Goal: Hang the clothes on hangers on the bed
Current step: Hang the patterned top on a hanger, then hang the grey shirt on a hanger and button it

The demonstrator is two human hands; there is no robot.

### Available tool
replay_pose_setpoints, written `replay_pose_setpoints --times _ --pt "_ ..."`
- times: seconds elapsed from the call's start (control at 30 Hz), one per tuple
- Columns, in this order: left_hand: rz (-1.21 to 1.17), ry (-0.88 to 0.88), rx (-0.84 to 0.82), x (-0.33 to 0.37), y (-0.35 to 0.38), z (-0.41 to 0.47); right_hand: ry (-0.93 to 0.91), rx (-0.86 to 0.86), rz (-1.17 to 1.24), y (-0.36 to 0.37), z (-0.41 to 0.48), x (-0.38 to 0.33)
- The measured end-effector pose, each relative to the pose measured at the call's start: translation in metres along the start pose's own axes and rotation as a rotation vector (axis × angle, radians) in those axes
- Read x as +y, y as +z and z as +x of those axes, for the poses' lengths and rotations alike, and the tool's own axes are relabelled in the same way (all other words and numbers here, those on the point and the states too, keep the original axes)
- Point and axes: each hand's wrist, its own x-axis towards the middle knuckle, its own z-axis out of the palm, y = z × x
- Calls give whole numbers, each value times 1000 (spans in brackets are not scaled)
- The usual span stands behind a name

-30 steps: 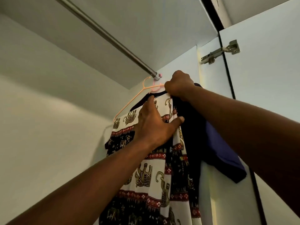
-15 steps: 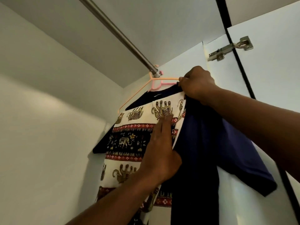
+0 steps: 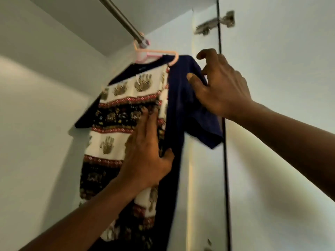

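Two garments hang from the metal rod (image 3: 119, 17) inside a wardrobe, on a pink hanger (image 3: 159, 52) beside an orange one. In front is a white, black and red elephant-print garment (image 3: 112, 142); behind it and to its right is a navy shirt (image 3: 177, 98). My left hand (image 3: 145, 156) presses flat on the print garment, fingers straight, thumb at its right edge. My right hand (image 3: 221, 87) is at the navy shirt's right sleeve, off the hanger. Its thumb lies on the fabric and its fingers are loosely bent.
The rod ends at the wardrobe's right side panel (image 3: 203, 178), close behind the clothes. The open door (image 3: 281, 69) with a metal hinge (image 3: 215, 22) stands to the right. Pale wardrobe walls lie to the left and above.
My right hand has let go of the hanger's end and dropped onto the navy sleeve. My left hand has slid lower on the print garment. The view has shifted.
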Motion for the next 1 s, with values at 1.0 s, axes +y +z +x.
replay_pose_setpoints --times 1.0 --pt "-1100 174 -1152 546 230 -517 1291 -660 -399 -525 -729 122"
